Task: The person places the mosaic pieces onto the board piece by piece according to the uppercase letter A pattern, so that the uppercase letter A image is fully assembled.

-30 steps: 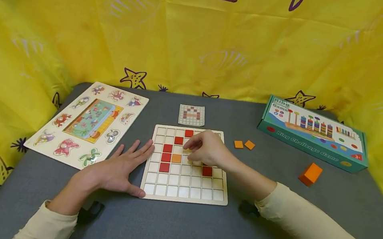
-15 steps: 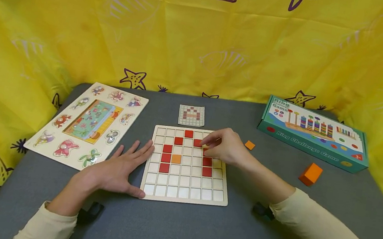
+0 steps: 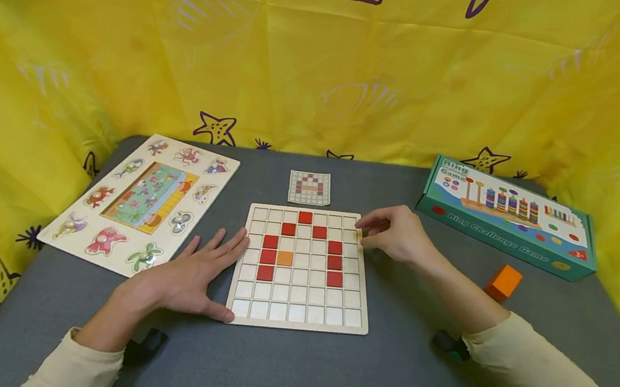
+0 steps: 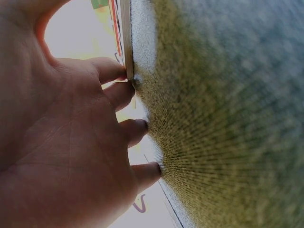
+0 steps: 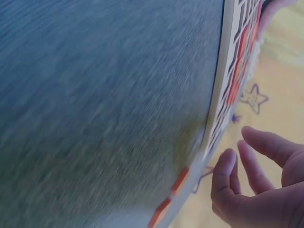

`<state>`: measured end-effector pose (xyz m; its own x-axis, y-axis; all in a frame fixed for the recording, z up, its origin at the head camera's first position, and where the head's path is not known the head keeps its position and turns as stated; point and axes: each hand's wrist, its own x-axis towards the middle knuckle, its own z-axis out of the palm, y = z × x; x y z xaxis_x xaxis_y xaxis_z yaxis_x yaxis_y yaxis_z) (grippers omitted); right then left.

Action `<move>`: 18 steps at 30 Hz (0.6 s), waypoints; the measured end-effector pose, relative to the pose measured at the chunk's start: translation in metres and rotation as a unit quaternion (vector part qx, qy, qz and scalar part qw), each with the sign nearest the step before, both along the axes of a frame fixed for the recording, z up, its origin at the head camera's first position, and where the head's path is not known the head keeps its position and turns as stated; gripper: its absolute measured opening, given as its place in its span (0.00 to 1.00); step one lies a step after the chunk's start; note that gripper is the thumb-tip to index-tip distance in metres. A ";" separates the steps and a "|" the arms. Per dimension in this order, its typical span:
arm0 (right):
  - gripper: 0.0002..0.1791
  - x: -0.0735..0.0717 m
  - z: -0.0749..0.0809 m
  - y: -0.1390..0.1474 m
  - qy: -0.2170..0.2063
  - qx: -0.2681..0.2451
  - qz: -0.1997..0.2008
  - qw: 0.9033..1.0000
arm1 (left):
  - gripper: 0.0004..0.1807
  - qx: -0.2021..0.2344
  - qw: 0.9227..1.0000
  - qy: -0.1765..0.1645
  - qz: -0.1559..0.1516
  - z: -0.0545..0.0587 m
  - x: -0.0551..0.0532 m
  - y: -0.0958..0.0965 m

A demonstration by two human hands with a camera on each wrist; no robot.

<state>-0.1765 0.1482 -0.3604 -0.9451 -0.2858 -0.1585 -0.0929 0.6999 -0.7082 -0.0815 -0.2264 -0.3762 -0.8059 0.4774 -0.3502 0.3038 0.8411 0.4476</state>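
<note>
A wooden grid board (image 3: 298, 327) lies flat in the middle of the table. Red square tiles (image 3: 268, 257) form an arch in its cells, and one orange tile (image 3: 285, 258) sits inside the arch at the left. My left hand (image 3: 189, 279) lies with fingers spread along the board's left edge, the thumb at the near corner. At the upper right edge of the board hovers my right hand (image 3: 398, 234), its fingers loosely bent and apart, holding nothing in the right wrist view. Two loose orange tiles (image 5: 160, 212) lie on the table there; the hand hides them in the head view.
A small pattern card (image 3: 309, 187) lies beyond the board. To the left is a sea-animal peg puzzle (image 3: 89, 217). A green ring game box (image 3: 506, 222) stands at the back right, with an orange block (image 3: 504, 282) before it. Yellow curtains (image 3: 328, 58) surround the table.
My right hand has moved right, from over the board's middle to its right edge, uncovering the red tiles on that side. My left hand stays put.
</note>
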 end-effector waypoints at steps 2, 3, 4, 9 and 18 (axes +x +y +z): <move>0.15 -0.001 0.001 0.006 -0.001 0.006 -0.005 1.000 | 0.72 0.001 1.000 0.000 0.001 0.000 0.000 0.000; 0.16 -0.002 0.001 0.010 -0.002 0.010 -0.006 1.000 | 0.72 0.002 1.000 0.001 0.001 0.000 0.000 0.000; 0.16 -0.003 0.002 0.013 -0.003 0.012 -0.007 1.000 | 0.72 0.003 1.000 0.001 0.001 0.001 0.000 0.000; 0.16 -0.008 0.001 0.026 0.000 0.016 -0.008 1.000 | 0.72 0.005 1.000 0.005 0.000 0.001 0.002 0.000; 0.17 -0.014 -0.003 0.037 -0.008 0.031 -0.016 0.999 | 0.72 0.001 1.000 0.004 -0.001 0.002 0.001 0.000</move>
